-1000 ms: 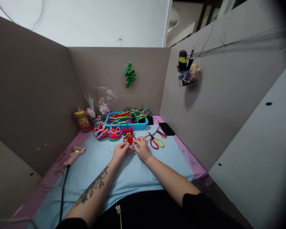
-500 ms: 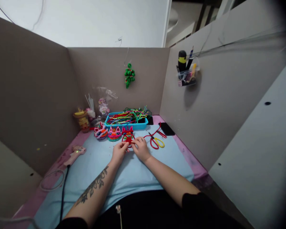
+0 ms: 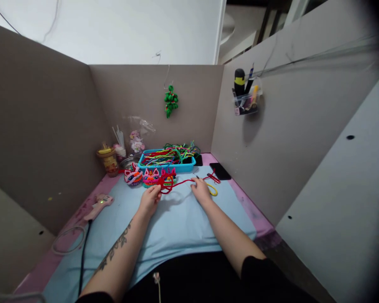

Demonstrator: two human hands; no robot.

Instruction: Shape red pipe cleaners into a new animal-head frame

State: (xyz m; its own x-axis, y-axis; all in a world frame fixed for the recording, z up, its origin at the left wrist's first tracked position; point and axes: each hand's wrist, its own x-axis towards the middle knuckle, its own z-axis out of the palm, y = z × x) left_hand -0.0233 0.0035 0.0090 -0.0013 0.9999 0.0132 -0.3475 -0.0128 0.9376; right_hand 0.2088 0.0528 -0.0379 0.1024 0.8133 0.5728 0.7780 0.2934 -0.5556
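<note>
In the head view, the person's left hand pinches a red, fuzzy piece of cord bent into open loops, thumb and fingertips closed on its near edge. The piece is held up over the light blue cloth, in front of a row of three fuzzy, multicoloured animal heads with pointed ears, and it partly covers the rightmost one. From it a thin, fuzzy red strand runs sideways to the fingertips of the right hand. That hand lies palm down over a pair of scissors, whose yellow handle loop peeks out beside it; I can't tell whether the fingers are gripping the strand, the scissors or both.

Just beyond the right hand I see a small red tool, hard to make out, and past it a black, flat phone. Behind the animal heads sits a bright blue, shallow rectangular tray heaped with fuzzy stems in green, red, yellow and blue. Well over by the left wall lies a pale pink glue gun with a small green light, its black cable trailing toward the person. A green, bobbly ornament hangs on the back partition.
</note>
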